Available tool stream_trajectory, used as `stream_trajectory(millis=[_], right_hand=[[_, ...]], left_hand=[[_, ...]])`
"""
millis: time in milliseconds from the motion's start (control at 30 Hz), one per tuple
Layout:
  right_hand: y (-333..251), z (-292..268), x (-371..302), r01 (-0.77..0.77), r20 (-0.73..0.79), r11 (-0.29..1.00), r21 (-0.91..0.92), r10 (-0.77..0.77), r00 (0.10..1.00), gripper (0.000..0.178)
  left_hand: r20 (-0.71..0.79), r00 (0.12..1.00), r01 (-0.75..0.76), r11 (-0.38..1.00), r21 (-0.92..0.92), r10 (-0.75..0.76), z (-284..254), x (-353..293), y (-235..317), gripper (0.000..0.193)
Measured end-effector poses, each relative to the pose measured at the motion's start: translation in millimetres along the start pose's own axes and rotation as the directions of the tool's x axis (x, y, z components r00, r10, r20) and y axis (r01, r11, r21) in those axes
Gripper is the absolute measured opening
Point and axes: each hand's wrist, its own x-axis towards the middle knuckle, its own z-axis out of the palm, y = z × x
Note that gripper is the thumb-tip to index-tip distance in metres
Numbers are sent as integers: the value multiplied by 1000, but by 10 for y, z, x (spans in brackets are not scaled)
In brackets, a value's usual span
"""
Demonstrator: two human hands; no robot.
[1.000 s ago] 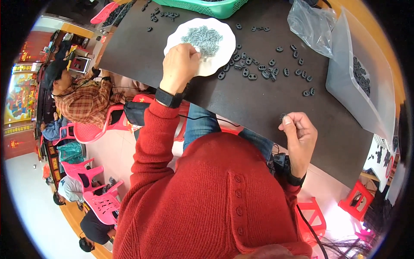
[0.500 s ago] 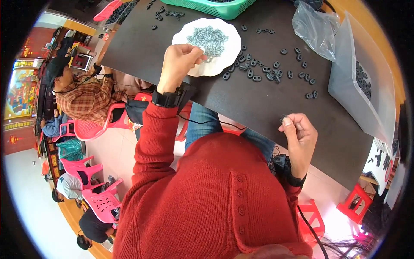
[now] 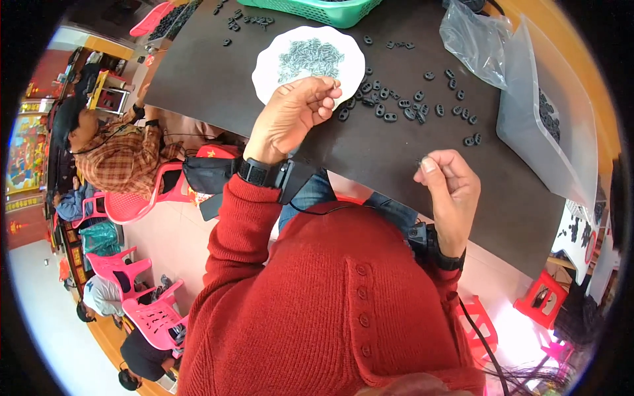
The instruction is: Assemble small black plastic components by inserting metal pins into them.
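My left hand (image 3: 295, 117) is closed in a pinch over the near right rim of a white scalloped plate (image 3: 264, 74). Something tiny shows at its fingertips, too small to make out. On the plate lies a heap of small silvery spring-like pieces (image 3: 310, 58). Above the table's near edge, farther right, my right hand (image 3: 456, 195) pinches a small dark piece (image 3: 421, 161) between thumb and fingers. Black oval two-holed pieces (image 3: 390, 117), like cord lock parts, are scattered on the table just right of the plate.
A green basket (image 3: 323, 14) stands at the far edge of the dark table (image 3: 370, 153). To the right are a clear plastic bag (image 3: 475, 46) and a translucent bin (image 3: 528, 145) with black pieces inside. Another person (image 3: 112, 145) sits at the left, near pink chairs (image 3: 155, 320).
My left hand has drawn back from over the spring heap, toward the right and nearer to me. My right hand has risen slightly, still pinching its dark piece. The whole view has shifted a little.
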Motion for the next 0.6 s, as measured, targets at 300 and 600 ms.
stream_trajectory(millis=[300, 600], right_hand=[[-232, 181, -2, -27, 16, 1000, 15, 27, 1000, 10], [-172, 86, 49, 16, -32, 999, 49, -15, 999, 10]], left_hand=[[128, 992, -3, 985, 170, -19, 551, -275, -62, 24], [210, 974, 27, 969, 244, -80, 762, -332, -364, 25]])
